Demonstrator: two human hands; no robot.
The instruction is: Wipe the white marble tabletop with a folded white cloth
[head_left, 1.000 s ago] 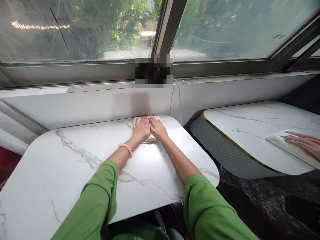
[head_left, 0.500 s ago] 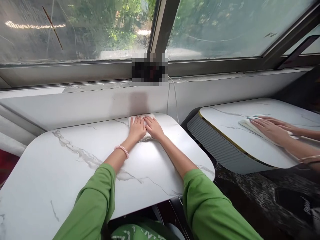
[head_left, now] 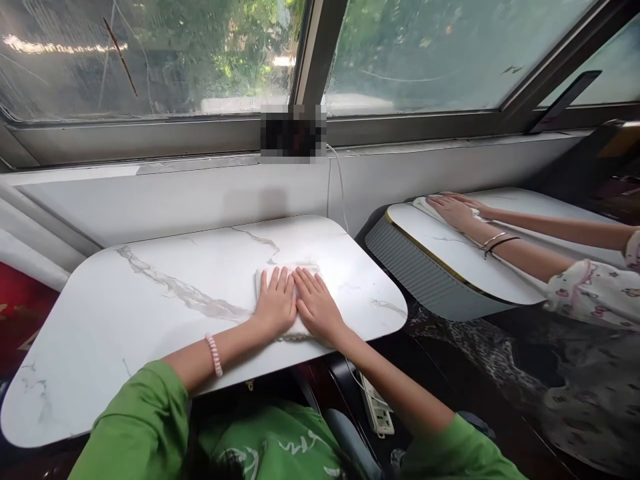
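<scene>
My left hand [head_left: 277, 305] and my right hand [head_left: 316, 307] lie flat side by side, fingers stretched out, pressing on a white cloth [head_left: 287, 273] on the white marble table [head_left: 150, 300]. The cloth shows mostly beyond my fingertips and under my palms near the table's front edge. A pink bead bracelet [head_left: 214, 354] sits on my left wrist. Both sleeves are green.
A second marble table [head_left: 450, 257] stands to the right, where another person's hands [head_left: 453, 209] press a white cloth at its far end. A window and grey sill run along the back, with a white cable [head_left: 343, 190] hanging down. A power strip [head_left: 376, 412] lies below.
My hands have drawn the cloth from the table's far edge back toward the near edge. The other person's hands have slid their cloth to the far end of the right table.
</scene>
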